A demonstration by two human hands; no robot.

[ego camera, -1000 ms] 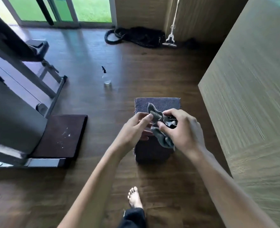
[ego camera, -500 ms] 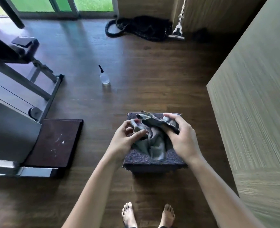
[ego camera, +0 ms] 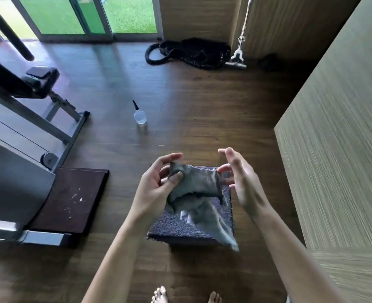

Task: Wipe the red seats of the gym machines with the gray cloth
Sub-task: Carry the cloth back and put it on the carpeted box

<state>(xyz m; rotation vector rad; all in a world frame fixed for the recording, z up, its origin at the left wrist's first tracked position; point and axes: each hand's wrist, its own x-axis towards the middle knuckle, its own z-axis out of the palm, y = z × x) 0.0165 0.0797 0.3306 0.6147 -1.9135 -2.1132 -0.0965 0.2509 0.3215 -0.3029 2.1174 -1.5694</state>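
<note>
- the gray cloth (ego camera: 196, 182) is up in the air in front of the person, above a gray carpeted block (ego camera: 180, 228) that sits on the floor; can't tell if the cloth's tail brushes the block
- left grip (ego camera: 154, 191) has the cloth's top corner pinched between thumb and curled fingers, looks like a proper hold
- right grip (ego camera: 246, 184) is mostly spread, long fingers straight and pointing to 12 o'clock, lower fingertips right at the cloth's far edge; too blurry to say whether they nip it or only touch it, so I can't tell
- the bit that matters: the cloth's long axis runs from the left pinch at 10 o'clock down to a loose tail at 5 o'clock, so nearly all of it hangs right of and below that pinch, between the two grips
- the gym machine (ego camera: 56, 127) is off at 9 o'clock, well apart from the cloth, and the left grip is the nearer one; my guess is the cloth needs bunching first, then a carry toward 9 or 10 o'clock
- no red seat shows from here, the one pad (ego camera: 39, 73) I can make out at 10 o'clock looks dark
- counts: one cloth, two grips, one machine, one pad, one block, one spray bottle (ego camera: 140, 116) standing at 11 o'clock, one dark floor mat (ego camera: 71, 202) at 8 o'clock, one rope pile (ego camera: 193, 52) and one mop (ego camera: 236, 60) up at 12 to 1 o'clock
</note>
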